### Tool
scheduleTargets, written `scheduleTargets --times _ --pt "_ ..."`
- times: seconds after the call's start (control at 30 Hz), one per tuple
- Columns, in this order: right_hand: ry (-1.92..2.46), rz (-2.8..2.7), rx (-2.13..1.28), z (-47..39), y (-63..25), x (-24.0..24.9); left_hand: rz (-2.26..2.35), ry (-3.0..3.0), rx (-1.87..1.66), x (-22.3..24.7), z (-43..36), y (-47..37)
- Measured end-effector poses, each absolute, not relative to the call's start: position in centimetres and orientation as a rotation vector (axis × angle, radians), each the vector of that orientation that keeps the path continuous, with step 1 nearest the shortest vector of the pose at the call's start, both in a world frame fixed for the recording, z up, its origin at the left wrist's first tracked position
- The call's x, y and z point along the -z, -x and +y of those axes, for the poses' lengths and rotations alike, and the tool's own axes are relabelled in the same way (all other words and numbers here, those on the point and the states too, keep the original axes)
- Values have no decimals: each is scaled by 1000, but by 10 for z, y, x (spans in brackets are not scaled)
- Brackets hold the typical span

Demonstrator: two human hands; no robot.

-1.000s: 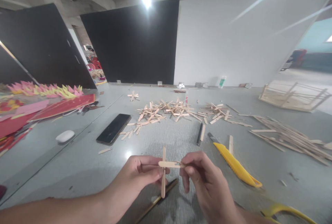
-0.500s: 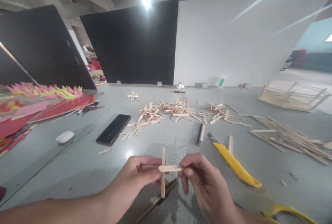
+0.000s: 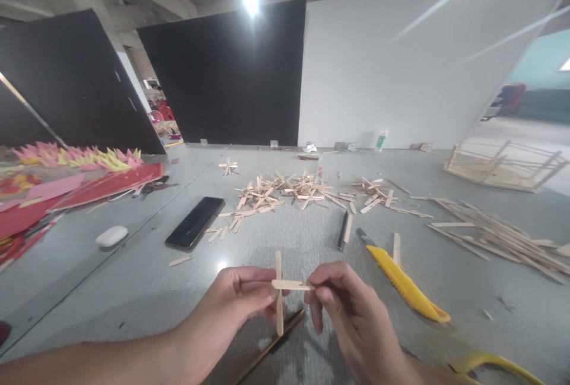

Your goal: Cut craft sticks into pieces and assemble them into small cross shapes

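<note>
My left hand [image 3: 243,296] pinches a short wooden popsicle stick [image 3: 279,308] that points away from me. Across it lies a second popsicle stick [image 3: 289,285], crosswise, its left end resting over the first one. The fingers of my right hand [image 3: 341,299] are closed on the right end of this crosswise stick, which looks notched or split there. Both hands hover above the table near its front. Under them lies a thin dark, yellowish-edged strip [image 3: 276,343], partly hidden by my left hand.
A yellow utility knife [image 3: 407,287] and yellow-handled scissors [image 3: 494,361] lie to the right, near a black pen [image 3: 342,230]. Loose sticks [image 3: 303,189] are heaped farther back, with a bundle [image 3: 503,233] at right. A phone [image 3: 196,223] and white case [image 3: 112,236] lie left.
The two sticks have shifted slightly up and left, and the crosswise one has tilted a little. Both hands keep their grip and nearly the same place.
</note>
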State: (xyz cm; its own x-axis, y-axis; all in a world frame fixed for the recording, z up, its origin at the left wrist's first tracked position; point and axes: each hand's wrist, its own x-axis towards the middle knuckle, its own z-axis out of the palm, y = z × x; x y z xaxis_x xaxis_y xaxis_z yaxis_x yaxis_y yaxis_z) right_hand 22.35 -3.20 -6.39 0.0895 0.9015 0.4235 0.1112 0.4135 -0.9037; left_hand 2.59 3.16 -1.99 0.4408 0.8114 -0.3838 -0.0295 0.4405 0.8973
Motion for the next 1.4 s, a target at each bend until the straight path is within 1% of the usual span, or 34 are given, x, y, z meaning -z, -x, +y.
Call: scheduleTargets --times 0.2,0.4,0.53,0.7,0.9,1.03,1.17,1.4 --pt "1044 -1419 -801 -32 -224 64 798 -1121 -564 9 32 -29" --pt "1142 -1508 -813 -28 -223 57 760 -1111 -562 10 29 -29" --pt "1122 -1571 -823 -26 -222 48 776 -1036 -593 14 26 -26" --pt "1100 -1574 -907 -26 -223 44 847 -1134 -606 16 24 -21" --pt "1139 -1600 -796 -27 -222 44 924 -1195 -584 25 23 -13" --pt "1152 -1667 -730 -27 -221 44 868 -1351 -525 16 19 -16" --pt "1128 -1653 -765 -28 -222 45 765 -1377 -436 2 16 -22" --pt "1198 -1629 -790 -27 -219 46 963 -1373 -487 14 17 -14"
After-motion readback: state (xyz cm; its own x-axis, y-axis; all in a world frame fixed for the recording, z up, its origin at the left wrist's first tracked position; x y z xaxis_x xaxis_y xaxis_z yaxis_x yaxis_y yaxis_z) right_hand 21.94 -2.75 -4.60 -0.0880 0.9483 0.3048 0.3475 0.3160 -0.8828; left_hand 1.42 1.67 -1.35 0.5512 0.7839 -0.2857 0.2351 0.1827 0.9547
